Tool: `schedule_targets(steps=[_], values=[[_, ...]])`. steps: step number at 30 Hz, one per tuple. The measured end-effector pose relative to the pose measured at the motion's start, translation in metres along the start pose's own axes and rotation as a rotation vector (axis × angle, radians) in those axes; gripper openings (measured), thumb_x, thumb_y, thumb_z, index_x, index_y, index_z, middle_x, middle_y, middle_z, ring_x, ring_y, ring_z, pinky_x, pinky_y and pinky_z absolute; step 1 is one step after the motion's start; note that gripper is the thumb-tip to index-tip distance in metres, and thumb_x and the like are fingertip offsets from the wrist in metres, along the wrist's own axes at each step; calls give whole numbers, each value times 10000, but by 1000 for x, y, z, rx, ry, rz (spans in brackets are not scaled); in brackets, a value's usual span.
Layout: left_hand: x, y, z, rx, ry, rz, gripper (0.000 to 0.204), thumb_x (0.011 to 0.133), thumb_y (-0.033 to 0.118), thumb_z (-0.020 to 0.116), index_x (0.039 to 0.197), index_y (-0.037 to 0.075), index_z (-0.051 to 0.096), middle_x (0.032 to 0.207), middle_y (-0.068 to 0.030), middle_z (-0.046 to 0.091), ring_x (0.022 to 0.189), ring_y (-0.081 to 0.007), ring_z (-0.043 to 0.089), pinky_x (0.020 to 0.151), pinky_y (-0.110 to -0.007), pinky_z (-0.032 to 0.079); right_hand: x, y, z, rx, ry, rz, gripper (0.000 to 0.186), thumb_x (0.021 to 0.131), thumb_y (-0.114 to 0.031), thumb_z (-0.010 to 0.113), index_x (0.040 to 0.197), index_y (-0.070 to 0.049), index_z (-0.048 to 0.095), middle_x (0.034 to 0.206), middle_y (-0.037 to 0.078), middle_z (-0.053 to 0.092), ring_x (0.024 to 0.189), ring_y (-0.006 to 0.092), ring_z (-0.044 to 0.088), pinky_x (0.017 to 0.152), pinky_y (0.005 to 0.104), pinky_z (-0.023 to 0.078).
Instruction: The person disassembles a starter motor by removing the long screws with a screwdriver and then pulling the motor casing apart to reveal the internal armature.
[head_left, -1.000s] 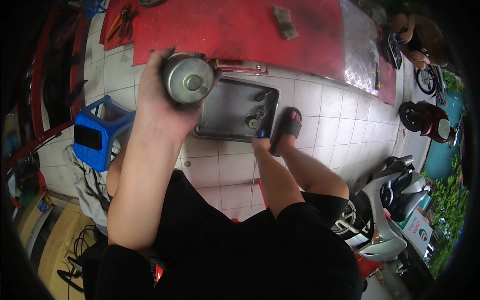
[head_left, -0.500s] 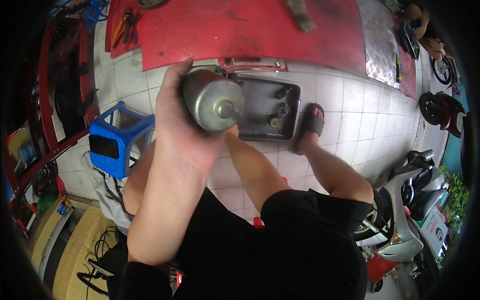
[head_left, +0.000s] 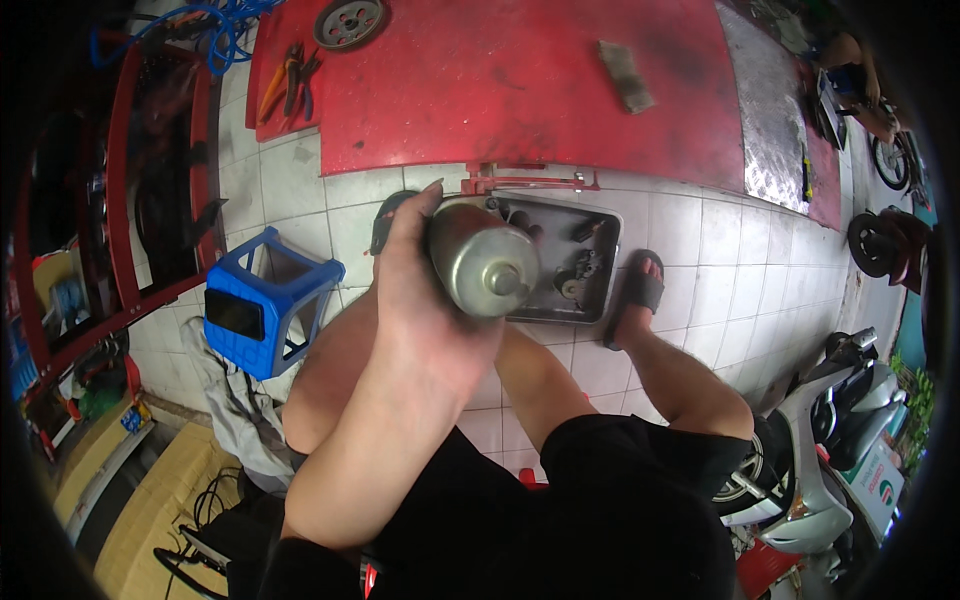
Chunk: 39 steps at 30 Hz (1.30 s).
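My left hand [head_left: 420,300] is wrapped around a silvery metal cylinder [head_left: 478,258], with the thumb up along its far left side. A round stepped stub stands out from the cylinder's near end; it looks like a small motor housing. From below, my right forearm [head_left: 543,375] reaches up toward the cylinder. The right hand itself is hidden behind the left hand and the cylinder. Just beyond and to the right, on the tiled floor, sits a grey tray [head_left: 612,255] with small metal parts [head_left: 580,278] in it.
Ahead is a red platform [head_left: 500,90] bearing pliers [head_left: 290,80], a wheel-like metal disc [head_left: 349,22] and a worn strip [head_left: 625,75]. A blue stool [head_left: 285,290] with a black phone [head_left: 234,314] stands left. My sandalled foot [head_left: 640,290] flanks the tray; a silver motorbike [head_left: 800,480] stands right.
The view has shifted, so more of the red platform and its disc shows. In the picture, my left hand and the cylinder lie farther right and lower, the grip unchanged.
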<state>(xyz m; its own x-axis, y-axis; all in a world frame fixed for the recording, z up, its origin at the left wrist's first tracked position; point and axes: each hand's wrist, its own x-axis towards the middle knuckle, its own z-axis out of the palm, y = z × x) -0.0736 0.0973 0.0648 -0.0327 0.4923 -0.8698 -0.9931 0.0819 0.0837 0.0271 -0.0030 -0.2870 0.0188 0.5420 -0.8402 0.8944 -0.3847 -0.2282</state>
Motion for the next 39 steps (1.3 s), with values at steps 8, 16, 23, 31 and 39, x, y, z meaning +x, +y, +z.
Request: schedule_targets(steps=[8,16,23,31,39], values=[[7,13,-8,-53,-370,-129,397,976,345,440,992,-22,592,1017,-211,625,1089,-392,571,1060,-559,407,-57,23,-110,273,286,-442,308,620,-256,791,747,2,681,750,255,658,770,435,660,725,454,538],[3,-8,6,105,-276,-154,443,993,397,384,974,21,619,1087,-167,631,1179,-382,528,1125,-587,286,-201,-11,-297,744,323,-730,172,757,-132,791,875,-38,707,586,-43,548,543,38,482,509,236,381],[0,-47,5,288,-205,-107,469,987,432,373,1118,26,570,1108,-171,620,1108,-374,553,1036,-531,401,-231,-21,-279,709,431,-961,240,766,-171,821,889,-13,688,664,9,618,627,85,549,598,275,443],[0,-67,4,234,-327,-149,501,982,409,358,1181,-3,561,1171,-169,622,1146,-323,552,1063,-449,390,-231,-7,-279,670,426,-911,297,754,-200,837,880,12,671,770,80,687,702,132,603,678,323,488],[7,-65,3,182,-464,-155,533,997,427,341,1191,-17,563,1192,-177,618,1185,-320,537,1087,-444,372,-229,-7,-285,803,430,-858,234,775,-168,798,876,7,680,770,122,692,690,188,629,682,338,490]])
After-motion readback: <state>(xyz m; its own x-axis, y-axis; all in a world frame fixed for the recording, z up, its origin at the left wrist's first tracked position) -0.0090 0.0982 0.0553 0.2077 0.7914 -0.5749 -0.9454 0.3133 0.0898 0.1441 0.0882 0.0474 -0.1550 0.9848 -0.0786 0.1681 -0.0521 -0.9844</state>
